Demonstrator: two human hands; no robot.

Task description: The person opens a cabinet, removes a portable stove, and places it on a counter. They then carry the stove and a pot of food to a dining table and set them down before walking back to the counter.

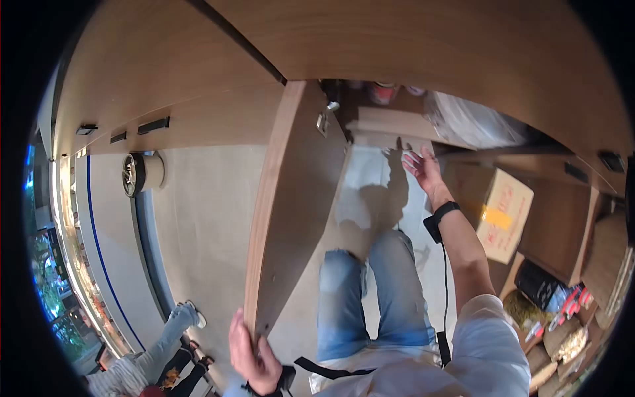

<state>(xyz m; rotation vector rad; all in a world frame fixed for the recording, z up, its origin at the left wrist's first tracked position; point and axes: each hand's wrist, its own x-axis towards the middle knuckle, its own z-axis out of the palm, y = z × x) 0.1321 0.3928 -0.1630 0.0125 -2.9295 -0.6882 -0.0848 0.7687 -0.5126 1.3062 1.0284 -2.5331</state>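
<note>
My left hand (253, 357) is at the bottom of the view, fingers on one side and thumb on the other side of the outer edge of an open wooden cabinet door (291, 192). A metal hinge (322, 124) shows on the door's inner face. My right hand (423, 169) reaches forward with its fingers apart and slightly curled, holding nothing visible. Just beyond it is the cabinet's lower shelf board (397, 124). On that shelf lie clear plastic wrapping (469, 120) and a red-labelled container (382, 92), partly hidden by the cabinet top.
A cardboard box with yellow tape (506, 215) stands on the right, near my right forearm. Below it are packaged goods and a black bag (539, 284). At the left are a spool-like round object (142, 173) and other people's legs (178, 324). Handles (153, 124) stick out from the cabinet front.
</note>
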